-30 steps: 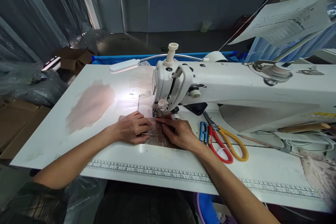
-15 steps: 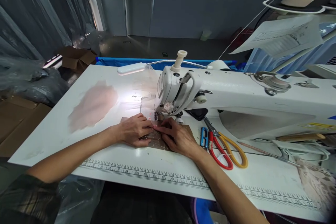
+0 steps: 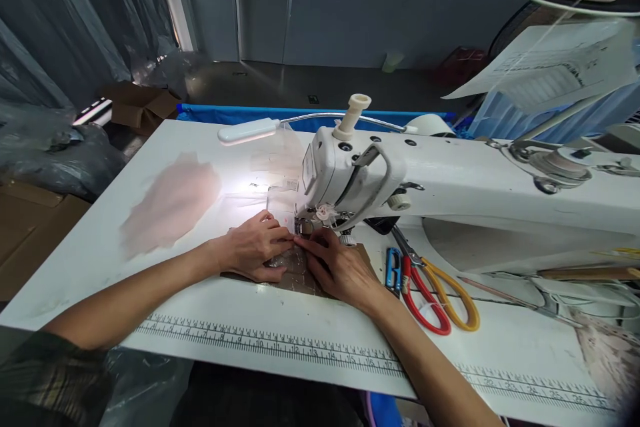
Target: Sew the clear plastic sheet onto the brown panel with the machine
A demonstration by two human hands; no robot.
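Observation:
Under the head of a white sewing machine (image 3: pixel 330 170), a thin brown see-through fabric (image 3: pixel 296 268) lies on the white table. My left hand (image 3: pixel 255 247) rests on its left part, fingers bent and closed down on it. From the other side my right hand (image 3: pixel 340 265) grips it, index finger stretched toward the left fingertips. Both sets of fingertips meet just in front of the presser foot (image 3: pixel 303 225). The fabric between and beneath the fingers is partly hidden.
Right of my right hand lie a blue thread snipper (image 3: pixel 393 270) and scissors (image 3: pixel 440 293) with red and yellow handles. A pale pink sheer piece (image 3: pixel 173 203) is spread at left. A printed ruler (image 3: pixel 270 343) follows the front edge. A lamp (image 3: pixel 249 132) lights the needle area.
The view has shifted slightly. More brown fabric shows below and left of my left hand, and the pale edge behind that hand no longer shows. Both hands keep nearly the same pose.

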